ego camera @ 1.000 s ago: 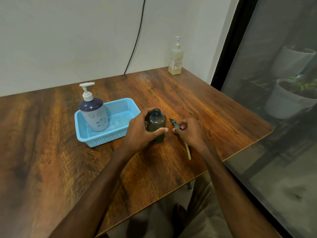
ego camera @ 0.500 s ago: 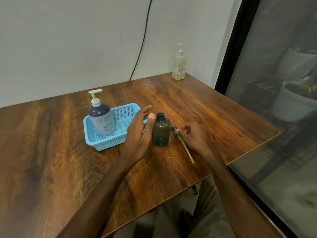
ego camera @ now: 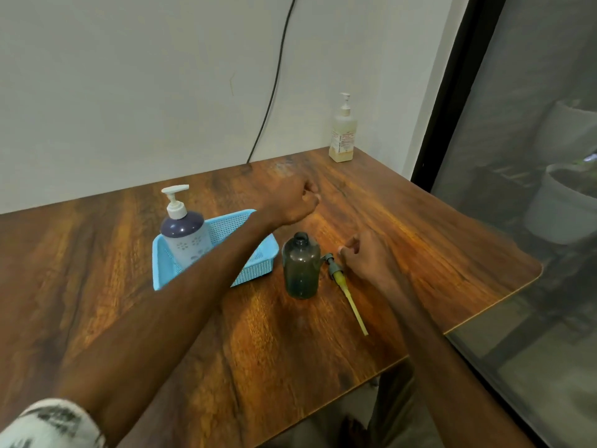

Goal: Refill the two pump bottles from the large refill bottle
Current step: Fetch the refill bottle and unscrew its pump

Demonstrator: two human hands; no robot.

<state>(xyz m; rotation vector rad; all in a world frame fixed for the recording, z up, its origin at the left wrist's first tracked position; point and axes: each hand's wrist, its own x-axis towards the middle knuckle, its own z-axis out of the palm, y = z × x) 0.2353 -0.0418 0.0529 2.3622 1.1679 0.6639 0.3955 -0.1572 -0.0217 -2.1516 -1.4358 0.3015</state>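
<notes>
While nothing looks poured yet, the white pump bottle [ego camera: 184,232] is standing capped in the basket [ego camera: 255,268]; the left hand [ego camera: 295,202] is reaching, fingers curled empty; the dark bottle [ego camera: 301,266] is sitting open, apparently near-empty, its pump [ego camera: 344,284] lying beside the loosely open right hand [ego camera: 366,257]; the refill bottle [ego camera: 343,132] is waiting at the far corner

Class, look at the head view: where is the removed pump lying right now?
The pump lies flat on the table, right of centre, between the open dark bottle and the right hand.
</notes>
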